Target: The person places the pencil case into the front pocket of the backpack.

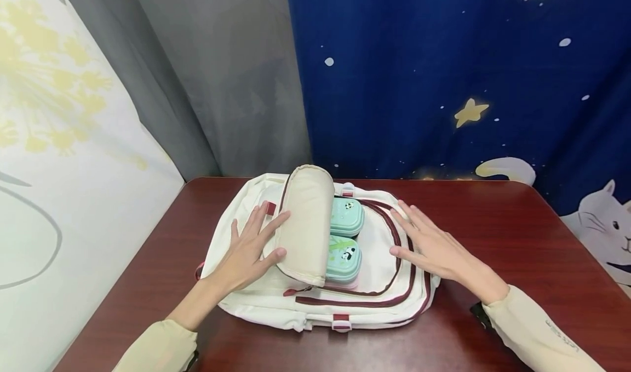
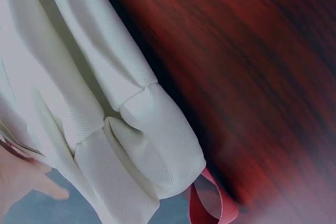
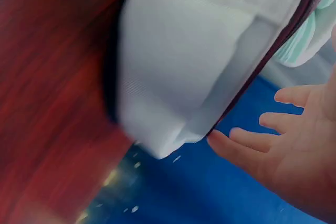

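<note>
A white backpack (image 1: 377, 259) with dark red zips lies on its back on the table. Its front pocket is unzipped, and the cream flap (image 1: 307, 224) is folded over to the left. Two mint-green panda cases (image 1: 346, 259) stick out from under the flap, with a sliver of pink below the nearer one. My left hand (image 1: 248, 254) is spread over the left part of the backpack, fingers and thumb at the flap's edge. On the other side, my right hand (image 1: 434, 243) is held with extended fingers over the bag's right end; whether it touches is unclear.
The backpack sits on a dark red wood-grain table (image 1: 498, 218). A red strap loop (image 2: 228, 208) shows at the bag's corner in the left wrist view. Behind the table hang a grey curtain (image 1: 236, 76) and a blue starry curtain (image 1: 394, 87).
</note>
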`<state>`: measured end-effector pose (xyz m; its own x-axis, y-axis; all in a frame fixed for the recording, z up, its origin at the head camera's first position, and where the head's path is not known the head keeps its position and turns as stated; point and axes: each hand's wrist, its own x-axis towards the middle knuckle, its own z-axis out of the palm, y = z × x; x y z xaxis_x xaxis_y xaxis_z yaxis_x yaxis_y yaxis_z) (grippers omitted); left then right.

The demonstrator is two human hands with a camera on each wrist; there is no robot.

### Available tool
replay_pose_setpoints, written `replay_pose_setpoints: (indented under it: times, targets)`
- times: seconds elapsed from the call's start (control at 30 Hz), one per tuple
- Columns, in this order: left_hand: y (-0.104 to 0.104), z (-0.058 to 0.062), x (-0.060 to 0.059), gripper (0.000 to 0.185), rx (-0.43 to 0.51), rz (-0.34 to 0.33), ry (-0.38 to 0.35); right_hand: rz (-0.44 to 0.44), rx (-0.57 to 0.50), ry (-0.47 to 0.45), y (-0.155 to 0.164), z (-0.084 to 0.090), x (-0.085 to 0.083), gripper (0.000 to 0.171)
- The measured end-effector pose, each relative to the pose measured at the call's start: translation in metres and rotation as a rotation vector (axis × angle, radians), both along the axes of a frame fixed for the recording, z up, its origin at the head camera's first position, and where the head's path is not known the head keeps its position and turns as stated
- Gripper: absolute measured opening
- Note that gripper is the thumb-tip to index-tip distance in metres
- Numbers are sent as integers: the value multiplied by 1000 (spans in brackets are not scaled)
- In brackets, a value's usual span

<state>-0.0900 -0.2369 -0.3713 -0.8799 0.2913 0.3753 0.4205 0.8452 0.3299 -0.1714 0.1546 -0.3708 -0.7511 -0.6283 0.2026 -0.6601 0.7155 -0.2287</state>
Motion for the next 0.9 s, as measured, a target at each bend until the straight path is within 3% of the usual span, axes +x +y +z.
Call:
replay_pose_setpoints:
  times: [0.23,0.53,0.73,0.9]
  targets:
    - [2,-5,3,65,-21,28,12,-51,-15,23,25,-13,-8,79]
    - [4,-5,5,71,20,11,-20,-45,-5,63,32,-20,-18,78]
    - [5,-1,2,69,22,-7,-42,-50,-74,130,36,-20,-20,74]
    - [4,6,-2,68,18,-13,-40,-71,-97,82,37,-17,-20,70]
